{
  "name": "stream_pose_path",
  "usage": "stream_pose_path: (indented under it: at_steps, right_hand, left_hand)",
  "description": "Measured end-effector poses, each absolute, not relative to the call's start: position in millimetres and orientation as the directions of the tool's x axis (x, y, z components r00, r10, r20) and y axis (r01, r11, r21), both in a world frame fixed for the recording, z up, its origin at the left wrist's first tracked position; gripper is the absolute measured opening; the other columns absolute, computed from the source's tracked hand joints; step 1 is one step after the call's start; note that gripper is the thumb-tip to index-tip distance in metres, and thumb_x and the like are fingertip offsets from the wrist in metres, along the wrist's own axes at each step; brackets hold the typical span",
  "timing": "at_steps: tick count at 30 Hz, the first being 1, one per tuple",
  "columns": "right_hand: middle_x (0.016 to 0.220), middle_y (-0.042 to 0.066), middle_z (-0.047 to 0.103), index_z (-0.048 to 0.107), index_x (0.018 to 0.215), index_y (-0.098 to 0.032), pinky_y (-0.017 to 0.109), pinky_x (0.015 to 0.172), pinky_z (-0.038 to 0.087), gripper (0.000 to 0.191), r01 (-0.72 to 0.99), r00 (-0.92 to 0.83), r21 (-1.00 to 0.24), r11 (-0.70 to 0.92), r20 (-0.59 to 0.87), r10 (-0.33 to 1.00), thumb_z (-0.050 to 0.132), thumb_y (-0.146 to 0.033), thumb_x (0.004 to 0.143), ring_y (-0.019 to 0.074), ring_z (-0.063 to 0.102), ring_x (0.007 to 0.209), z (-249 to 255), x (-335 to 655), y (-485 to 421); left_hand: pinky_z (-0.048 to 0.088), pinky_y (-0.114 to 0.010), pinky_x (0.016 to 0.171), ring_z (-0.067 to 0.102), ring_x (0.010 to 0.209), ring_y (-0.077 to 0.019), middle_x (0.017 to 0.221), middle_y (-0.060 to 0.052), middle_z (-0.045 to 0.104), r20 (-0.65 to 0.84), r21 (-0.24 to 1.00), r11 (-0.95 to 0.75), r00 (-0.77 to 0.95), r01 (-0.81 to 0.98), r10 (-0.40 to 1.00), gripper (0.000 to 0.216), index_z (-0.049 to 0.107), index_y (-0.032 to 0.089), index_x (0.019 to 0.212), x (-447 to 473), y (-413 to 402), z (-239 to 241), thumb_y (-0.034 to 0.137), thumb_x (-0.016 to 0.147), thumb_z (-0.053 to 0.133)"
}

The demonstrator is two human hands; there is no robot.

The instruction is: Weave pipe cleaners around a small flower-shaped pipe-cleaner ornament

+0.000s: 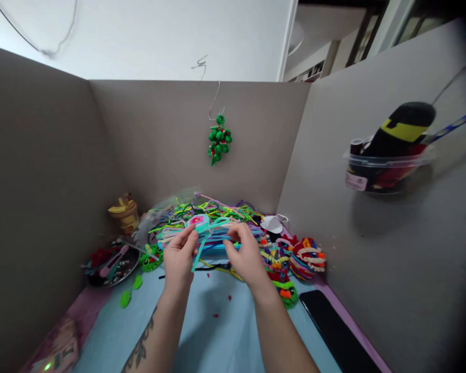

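My left hand (179, 255) pinches a coiled pipe-cleaner spiral (199, 222) between thumb and fingers. The spiral is pink at its centre and pale teal around the outside. A loose teal pipe-cleaner strand (205, 242) loops off it to the right and hangs down between my hands. My right hand (247, 255) is raised just right of this loop, thumb and fingers apart, with nothing visible held. Behind and under both hands lies a heap of colourful pipe cleaners (229, 210), mostly yellow, green, purple and blue.
A dish of tools (112, 267) sits left, near green leaf shapes (126, 299). Finished-looking colourful pipe-cleaner pieces (306, 258) and a black phone (330, 324) lie right. Grey panels surround the table; a green ornament (219, 140) hangs behind, and a clear tub (388, 168) is fixed right.
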State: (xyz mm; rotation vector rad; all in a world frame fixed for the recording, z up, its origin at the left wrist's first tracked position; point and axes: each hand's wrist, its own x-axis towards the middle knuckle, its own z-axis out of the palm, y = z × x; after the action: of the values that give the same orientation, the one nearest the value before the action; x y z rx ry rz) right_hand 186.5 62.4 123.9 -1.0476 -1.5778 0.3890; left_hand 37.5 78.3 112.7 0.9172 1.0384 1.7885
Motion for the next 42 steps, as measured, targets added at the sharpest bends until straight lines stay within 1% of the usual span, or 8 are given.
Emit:
stream_pose_path:
  at_steps: [4,12,17,24,27,30,34,42]
  right_hand:
    - [0.092,0.005,0.056,0.059,0.095,-0.022,0.030,0.081,0.043,0.023,0.463,-0.305,-0.521,0.717,0.665,0.681,0.048,-0.008,0.080,0.0189,0.053,0.090,126,176,56]
    - [0.090,0.005,0.060,0.061,0.095,-0.021,0.029,0.078,0.042,0.020,0.551,-0.425,-0.394,0.736,0.627,0.653,0.045,-0.012,0.086,0.0184,0.054,0.086,120,166,59]
    - [0.090,0.005,0.063,0.060,0.089,-0.021,0.029,0.082,0.043,0.020,0.347,-0.565,-0.367,0.863,0.653,0.504,0.045,-0.009,0.081,0.0173,0.056,0.087,131,154,39]
    - [0.095,0.002,0.067,0.060,0.089,-0.021,0.020,0.086,0.042,0.020,0.011,-0.867,-0.328,0.945,0.468,0.173,0.048,-0.008,0.079,0.0127,0.058,0.093,137,130,13]
    - [0.090,0.001,0.068,0.062,0.087,-0.020,0.020,0.082,0.044,0.020,0.077,-0.731,-0.506,0.859,0.558,0.393,0.048,-0.007,0.080,0.0124,0.060,0.088,135,138,23]
    - [0.080,0.001,0.065,0.062,0.081,-0.020,0.024,0.072,0.045,0.012,0.243,-0.260,-0.695,0.677,0.626,0.735,0.051,-0.015,0.083,0.0143,0.059,0.076,129,148,40]
    - [0.070,-0.001,0.056,0.054,0.077,-0.020,0.025,0.061,0.042,0.006,0.221,0.283,-0.859,0.463,0.510,0.812,0.055,-0.024,0.081,0.0138,0.053,0.064,117,152,59]
    - [0.073,-0.001,0.057,0.055,0.078,-0.018,0.024,0.061,0.043,0.012,0.078,0.321,-0.887,0.455,0.455,0.831,0.061,-0.029,0.077,0.0131,0.052,0.065,114,154,65]
  left_hand:
    - [0.032,-0.016,0.039,0.041,0.041,-0.0039,0.052,0.004,0.056,0.126,0.878,-0.258,-0.326,-0.403,0.937,0.044,0.072,0.014,0.094,44,79,111,0.031,0.055,0.081]
    - [0.033,-0.015,0.041,0.040,0.042,-0.0028,0.051,0.005,0.053,0.062,0.818,-0.198,-0.260,-0.540,0.964,0.046,0.071,0.013,0.094,49,78,114,0.027,0.052,0.083]
    - [0.037,-0.015,0.043,0.048,0.046,-0.0040,0.066,0.001,0.066,0.048,0.869,-0.185,-0.293,-0.459,0.955,0.047,0.072,0.015,0.095,41,85,108,0.026,0.051,0.084]
    - [0.050,-0.021,0.057,0.064,0.065,-0.0132,0.081,-0.006,0.072,0.118,0.846,-0.291,-0.376,-0.446,0.919,0.045,0.071,0.014,0.096,41,92,96,0.031,0.056,0.081]
    - [0.047,-0.019,0.048,0.063,0.058,-0.0124,0.076,-0.005,0.072,0.116,0.898,-0.255,-0.363,-0.360,0.924,0.046,0.072,0.013,0.096,38,90,100,0.032,0.055,0.081]
    - [0.049,-0.020,0.053,0.063,0.061,-0.0124,0.074,-0.004,0.072,0.217,0.907,-0.324,-0.362,-0.267,0.906,0.035,0.073,0.015,0.089,37,84,105,0.030,0.058,0.079]
    - [0.052,-0.023,0.066,0.065,0.070,-0.0135,0.078,-0.003,0.073,0.353,0.884,-0.434,-0.364,-0.172,0.862,0.023,0.074,0.017,0.083,43,77,105,0.027,0.062,0.076]
    - [0.053,-0.025,0.064,0.064,0.068,-0.0157,0.076,-0.005,0.073,0.456,0.871,-0.490,-0.297,-0.047,0.839,0.021,0.075,0.017,0.084,48,71,104,0.027,0.065,0.074]
